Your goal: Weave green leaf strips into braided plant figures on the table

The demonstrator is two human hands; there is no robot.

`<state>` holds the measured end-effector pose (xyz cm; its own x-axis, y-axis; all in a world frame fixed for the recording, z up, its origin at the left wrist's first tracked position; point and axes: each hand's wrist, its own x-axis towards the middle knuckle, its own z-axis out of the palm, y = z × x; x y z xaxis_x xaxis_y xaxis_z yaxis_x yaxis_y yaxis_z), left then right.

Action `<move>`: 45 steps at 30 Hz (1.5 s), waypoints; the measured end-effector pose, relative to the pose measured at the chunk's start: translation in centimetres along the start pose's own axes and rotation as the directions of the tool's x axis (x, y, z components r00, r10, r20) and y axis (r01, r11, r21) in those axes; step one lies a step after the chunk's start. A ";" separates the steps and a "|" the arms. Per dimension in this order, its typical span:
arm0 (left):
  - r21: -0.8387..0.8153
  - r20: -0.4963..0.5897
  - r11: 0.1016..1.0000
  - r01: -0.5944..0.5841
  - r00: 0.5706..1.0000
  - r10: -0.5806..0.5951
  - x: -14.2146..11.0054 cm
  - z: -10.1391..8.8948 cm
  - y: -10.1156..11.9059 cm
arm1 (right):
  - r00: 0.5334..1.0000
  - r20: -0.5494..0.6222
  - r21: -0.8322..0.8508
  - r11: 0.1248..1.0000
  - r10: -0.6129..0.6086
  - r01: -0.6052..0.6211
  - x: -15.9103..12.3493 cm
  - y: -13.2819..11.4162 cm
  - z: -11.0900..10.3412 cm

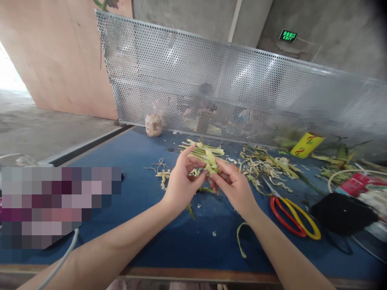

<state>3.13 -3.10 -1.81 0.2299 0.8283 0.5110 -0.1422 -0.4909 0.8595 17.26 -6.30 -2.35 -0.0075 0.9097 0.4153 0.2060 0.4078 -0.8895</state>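
Left hand (181,179) and right hand (237,187) both pinch the green leaf (211,165), grip nearly closed, leaf between them. Strips (198,152) just beyond grip, scissors (290,208) to its right. Uneven pull could tear leaf; slack pinch could let the fold spring open.

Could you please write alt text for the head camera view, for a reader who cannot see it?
The left hand and right hand hold a pale green plant strip above a blue table. Scissors with red and yellow handles lie to the right near plant scraps; a perforated screen stands behind.
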 end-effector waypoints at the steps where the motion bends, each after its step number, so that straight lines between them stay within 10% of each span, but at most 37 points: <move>1: -0.023 -0.007 1.000 0.010 1.000 -0.010 0.0 0.0 0.0 | 1.000 -0.002 -0.021 1.000 -0.005 0.005 0.0 0.1 0.0; 10: -0.185 0.010 0.978 0.101 0.995 -0.101 -0.2 0.2 0.4 | 0.997 -0.012 -0.231 0.970 -0.075 0.070 -0.1 0.3 -0.3; 28: 0.117 0.044 0.992 0.050 0.998 -0.055 0.0 -0.6 -0.1 | 0.984 0.063 -0.414 0.892 -0.169 0.180 -0.1 -0.2 0.0; 35: 0.029 0.063 1.000 0.001 0.998 -0.003 -0.1 -0.4 0.2 | 0.992 -0.064 -0.063 0.992 0.105 -0.109 0.3 0.3 0.0; 45: -0.062 0.058 0.996 0.056 0.997 -0.053 0.0 -0.4 0.5 | 0.994 0.029 0.321 0.941 0.102 -0.106 0.7 1.1 -0.5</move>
<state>2.68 -3.27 -1.38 0.2920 0.8360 0.4645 -0.1886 -0.4258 0.8849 17.92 -5.28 -2.98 -0.0151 0.9484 0.3167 -0.1195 0.3128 -0.9423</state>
